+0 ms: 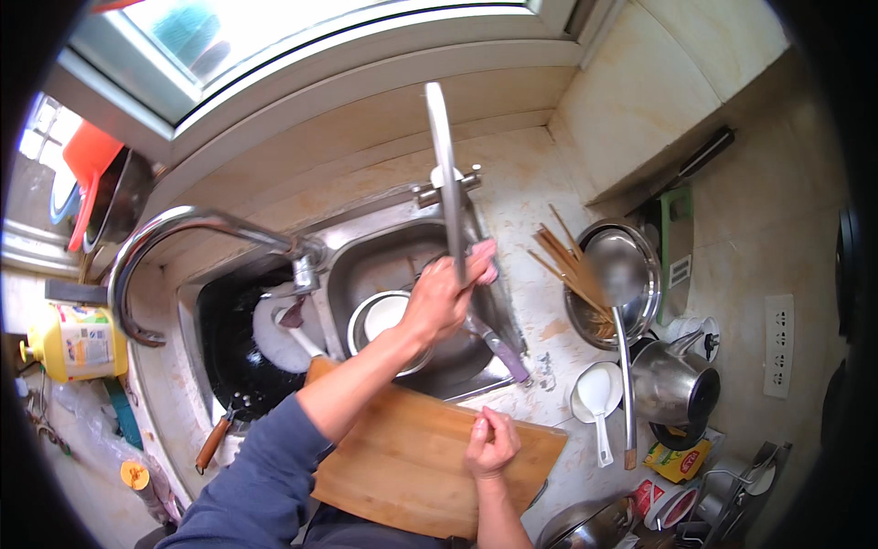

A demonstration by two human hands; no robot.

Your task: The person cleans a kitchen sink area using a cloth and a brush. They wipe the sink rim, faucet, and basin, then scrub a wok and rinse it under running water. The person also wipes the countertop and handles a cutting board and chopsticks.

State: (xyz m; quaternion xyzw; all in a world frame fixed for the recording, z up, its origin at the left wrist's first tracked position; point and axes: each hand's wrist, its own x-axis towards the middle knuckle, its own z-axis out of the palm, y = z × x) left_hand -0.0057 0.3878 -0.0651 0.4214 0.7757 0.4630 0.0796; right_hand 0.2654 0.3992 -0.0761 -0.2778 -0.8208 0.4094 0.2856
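My left hand (439, 295) reaches over the right sink basin (446, 374), in a blue sleeve. Its fingers close on a pink cloth (485, 261) at the basin's far right corner, beside a metal faucet spout (444, 158). Before me a wooden cutting board (405, 460) leans between my body and the sink edge. Curled at the board's far edge, my right hand (492, 442) seems to grip it; its fingertips are partly hidden. A knife with a purple handle (507, 360) lies across the basin's right rim. Below my left forearm sits a metal pot with a white bowl (384, 317).
Dark water and suds fill the left basin (233, 343), under a curved chrome faucet (171, 213). On the right counter stand a metal bowl (651, 267) with chopsticks and a ladle, a white bowl (579, 405) and a kettle (675, 377). A yellow bottle (75, 343) is at left.
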